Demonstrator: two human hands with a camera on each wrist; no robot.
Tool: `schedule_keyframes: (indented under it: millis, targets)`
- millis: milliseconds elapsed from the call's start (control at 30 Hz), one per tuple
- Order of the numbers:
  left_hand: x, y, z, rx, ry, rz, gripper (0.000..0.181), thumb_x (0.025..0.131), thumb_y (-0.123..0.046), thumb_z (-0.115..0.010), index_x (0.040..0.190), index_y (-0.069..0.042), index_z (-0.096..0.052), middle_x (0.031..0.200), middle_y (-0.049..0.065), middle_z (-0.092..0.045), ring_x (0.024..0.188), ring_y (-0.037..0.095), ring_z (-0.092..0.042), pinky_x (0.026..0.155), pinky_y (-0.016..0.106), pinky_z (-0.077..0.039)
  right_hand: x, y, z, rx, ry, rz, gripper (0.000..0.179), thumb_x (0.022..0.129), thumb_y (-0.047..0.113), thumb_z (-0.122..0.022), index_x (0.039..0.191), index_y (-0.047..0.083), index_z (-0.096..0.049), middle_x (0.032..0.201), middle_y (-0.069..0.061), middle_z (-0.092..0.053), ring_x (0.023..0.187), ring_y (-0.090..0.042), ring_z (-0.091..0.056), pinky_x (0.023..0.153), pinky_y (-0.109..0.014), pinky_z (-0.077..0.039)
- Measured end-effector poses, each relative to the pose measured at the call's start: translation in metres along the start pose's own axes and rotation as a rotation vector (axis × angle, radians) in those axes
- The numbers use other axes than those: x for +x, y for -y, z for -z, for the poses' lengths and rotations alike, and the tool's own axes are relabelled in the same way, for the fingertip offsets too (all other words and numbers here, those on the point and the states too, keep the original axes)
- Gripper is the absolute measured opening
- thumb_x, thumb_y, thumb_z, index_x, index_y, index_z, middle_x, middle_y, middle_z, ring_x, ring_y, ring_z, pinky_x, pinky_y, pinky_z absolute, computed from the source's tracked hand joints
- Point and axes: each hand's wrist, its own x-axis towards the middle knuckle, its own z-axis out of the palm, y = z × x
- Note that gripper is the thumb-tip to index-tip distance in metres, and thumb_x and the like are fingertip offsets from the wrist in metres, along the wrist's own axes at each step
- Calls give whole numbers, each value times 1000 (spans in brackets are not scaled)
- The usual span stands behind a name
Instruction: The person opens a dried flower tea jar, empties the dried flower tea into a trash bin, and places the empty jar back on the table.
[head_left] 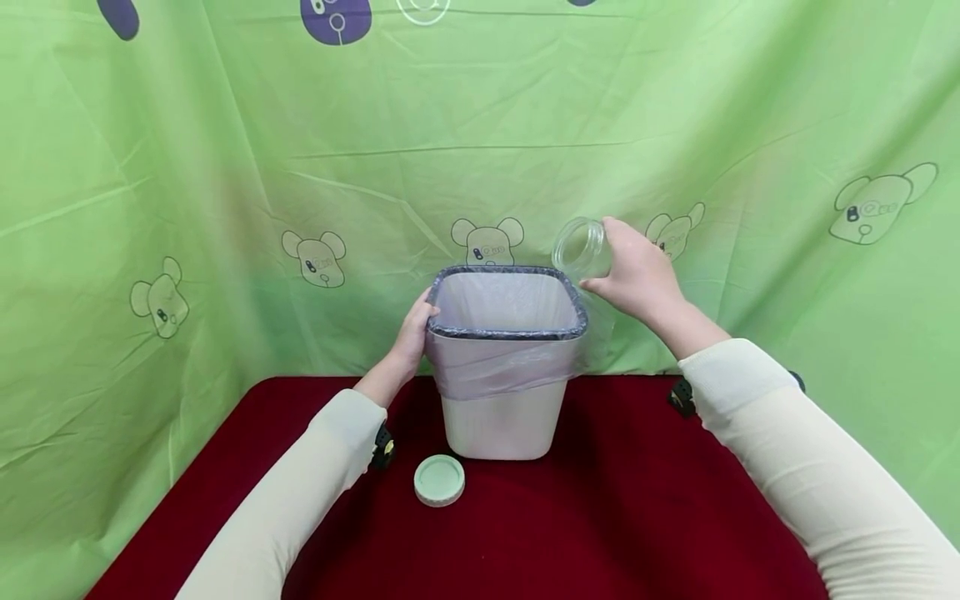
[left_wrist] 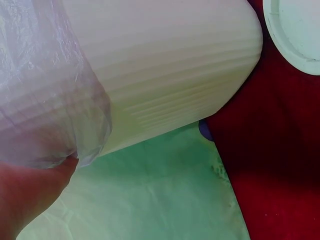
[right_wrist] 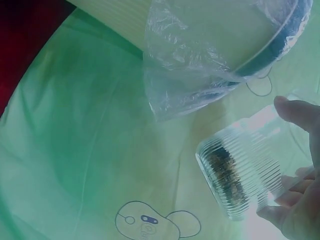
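A pale trash bin point(head_left: 502, 429) stands upright, lined with a thin translucent bag point(head_left: 495, 371) folded down over its dark rim. My left hand point(head_left: 410, 337) grips the bin's left side near the top, thumb at the rim; its fingers are partly hidden. In the left wrist view it lies against the bag's hanging edge point(left_wrist: 92, 125). My right hand point(head_left: 637, 271) holds a clear jar point(head_left: 596, 265) beside the bin's right rim, tipped with its mouth toward the bin. Through its ribbed wall, the right wrist view shows dark, crumbly bits point(right_wrist: 227, 175) near the jar's base.
A light green round lid point(head_left: 439, 480) lies on the dark red tablecloth point(head_left: 600, 517), in front of the bin. Close behind hangs a green curtain point(head_left: 375, 183) printed with cartoon heads; it also covers both sides.
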Motion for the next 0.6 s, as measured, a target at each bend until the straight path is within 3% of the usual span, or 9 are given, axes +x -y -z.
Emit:
schedule_keyframes:
  millis: [267,467,600]
  targets:
    - [-1,1,0,22,-4,6,70,85,-19,-38,153,-4,-26,155,15,-29,139,30,-28,112,44,-22,4,3,-8,-139,-5,106,87,71,18,-86,139,-7,-38,139,-27,-44,115,-48,-49,94,-59,-42]
    - [-1,0,-1,7,-7,4,70,86,-18,-39,153,-5,-27,154,15,-30,138,30,-29,112,44,-22,7,4,-11,-213,-3,180,93,71,18,-86,142,-11,-33,140,-30,-41,126,-47,-41,107,-57,-29]
    - [-2,0,-1,4,-7,-4,70,85,-19,-39,153,-6,-27,154,15,-31,138,31,-30,111,44,-23,9,4,-12,-233,-5,216,93,71,18,-86,142,-13,-33,139,-32,-41,128,-46,-39,108,-58,-25]
